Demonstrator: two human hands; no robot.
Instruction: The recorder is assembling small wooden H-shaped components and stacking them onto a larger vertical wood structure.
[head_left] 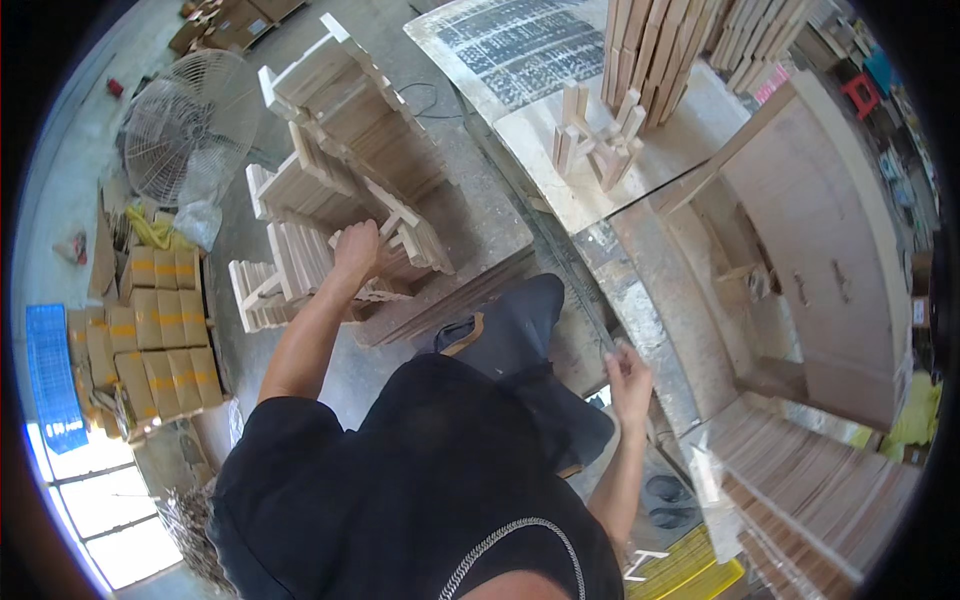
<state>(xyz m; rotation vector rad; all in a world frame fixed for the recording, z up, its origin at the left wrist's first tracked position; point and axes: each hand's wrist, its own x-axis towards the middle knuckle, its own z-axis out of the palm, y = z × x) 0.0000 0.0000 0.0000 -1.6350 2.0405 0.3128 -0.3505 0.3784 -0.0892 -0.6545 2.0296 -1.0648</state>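
On the slat pile [330, 190], left hand [356, 250] apparently in grip of a wooden frame [405, 228]

hands [357, 250]: 2 | floor fan [190, 125]: 1 | blue crate [50, 375]: 1 | wooden frames [350, 110]: many (stacked, uncountable)

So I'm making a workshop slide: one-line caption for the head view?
Left hand grips a wooden frame piece on a stack, right hand near the workbench edge.
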